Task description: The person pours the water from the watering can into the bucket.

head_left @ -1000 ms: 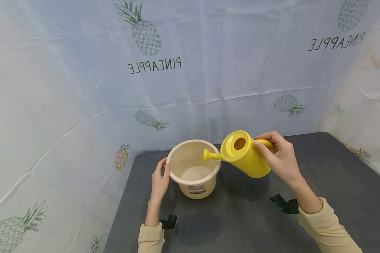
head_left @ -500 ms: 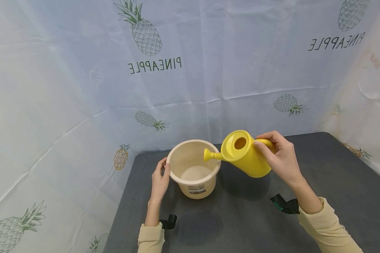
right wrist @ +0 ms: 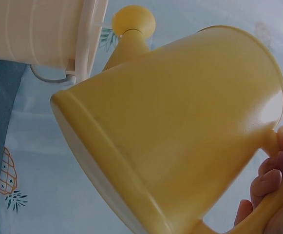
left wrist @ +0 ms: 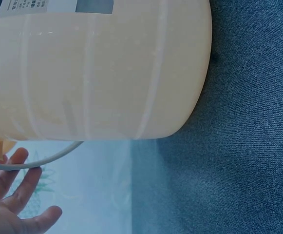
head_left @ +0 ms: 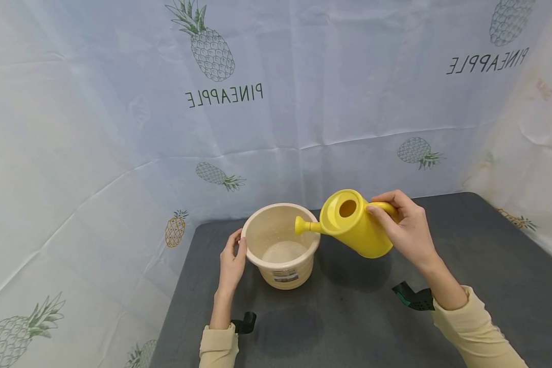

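Note:
A cream plastic bucket (head_left: 286, 276) stands on the dark table, with a label on its front. My left hand (head_left: 232, 260) holds the bucket's rim at its left side; in the left wrist view, fingertips (left wrist: 33, 171) touch its thin grey handle (left wrist: 58, 155). The thumb is out of sight there. My right hand (head_left: 409, 225) grips the handle of a yellow watering can (head_left: 361, 232), held in the air and tilted left. Its spout's round head (right wrist: 134, 22) reaches over the bucket's right rim. Whether water flows from it is too faint to tell.
The dark grey table (head_left: 349, 327) lies under everything. A pale curtain (head_left: 340, 92) printed with pineapples hangs behind the table and along both sides. Black wrist straps (head_left: 414, 297) with mounts sit below both hands.
Hands, bucket and watering can keep practically the same places and tilt. Only a tiny shift of the whole view is seen.

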{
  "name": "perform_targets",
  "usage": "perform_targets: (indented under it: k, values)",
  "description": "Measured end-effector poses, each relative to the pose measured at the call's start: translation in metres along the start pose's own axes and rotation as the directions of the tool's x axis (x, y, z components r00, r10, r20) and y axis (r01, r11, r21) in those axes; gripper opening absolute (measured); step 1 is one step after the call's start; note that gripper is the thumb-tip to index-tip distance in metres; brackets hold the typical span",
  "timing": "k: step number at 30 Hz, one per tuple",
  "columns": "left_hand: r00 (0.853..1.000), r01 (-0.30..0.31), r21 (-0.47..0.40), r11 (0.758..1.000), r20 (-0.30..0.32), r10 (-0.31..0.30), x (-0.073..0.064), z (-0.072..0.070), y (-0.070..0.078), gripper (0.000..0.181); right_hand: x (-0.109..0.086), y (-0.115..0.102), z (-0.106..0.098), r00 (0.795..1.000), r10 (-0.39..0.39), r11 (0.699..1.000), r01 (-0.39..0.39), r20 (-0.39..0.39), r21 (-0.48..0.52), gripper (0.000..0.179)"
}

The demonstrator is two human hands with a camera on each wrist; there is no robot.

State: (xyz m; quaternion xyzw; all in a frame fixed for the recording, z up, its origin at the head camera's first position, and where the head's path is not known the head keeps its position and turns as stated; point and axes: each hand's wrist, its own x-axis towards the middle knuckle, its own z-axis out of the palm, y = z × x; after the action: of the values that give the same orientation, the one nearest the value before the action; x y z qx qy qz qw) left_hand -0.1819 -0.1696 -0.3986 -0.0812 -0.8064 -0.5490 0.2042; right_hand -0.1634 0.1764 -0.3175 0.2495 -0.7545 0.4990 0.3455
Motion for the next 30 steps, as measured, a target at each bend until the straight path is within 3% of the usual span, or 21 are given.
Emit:
perform_targets:
  k: [8, 12, 15, 18, 22, 28, 30]
  values:
    - [1.0, -0.002, -0.004, 1.0, 0.006, 0.002, 0.0, -0.001, -0.003, 0.035, 0.004, -0.017, 0.001, 1.0, -0.003, 1.0, 0.003, 0.005, -0.009, 0.021]
    - [1.0, -0.007, -0.022, 1.0, -0.002, 0.007, 0.004, 0.002, -0.023, 0.036, 0.006, -0.026, 0.002, 1.0, -0.002, 1.0, 0.002, 0.005, -0.02, 0.02]
    - [1.0, -0.01, -0.016, 1.0, -0.01, 0.01, 0.007, 0.004, -0.039, 0.036, 0.005, -0.018, 0.001, 1.0, -0.001, 1.0, 0.001, 0.002, -0.019, 0.022]
    - [1.0, -0.008, -0.001, 1.0, -0.015, 0.008, 0.007, 0.005, -0.043, 0.036, 0.003, -0.007, 0.001, 1.0, 0.0, 1.0, 0.0, 0.0, -0.008, 0.024]
    - [1.0, -0.001, -0.016, 1.0, -0.015, 0.001, 0.007, 0.004, -0.038, 0.036, 0.001, -0.003, 0.0, 1.0, -0.004, 1.0, 0.004, -0.002, 0.003, 0.025]
    - [1.0, 0.003, -0.003, 1.0, -0.003, -0.003, 0.002, 0.001, -0.007, 0.035, 0.001, -0.004, 0.0, 1.0, -0.005, 1.0, 0.005, -0.003, -0.005, 0.025]
    - [1.0, 0.005, 0.005, 1.0, -0.003, -0.005, 0.0, 0.0, -0.002, 0.035, 0.001, -0.004, 0.001, 1.0, -0.005, 1.0, 0.005, -0.002, -0.003, 0.025]
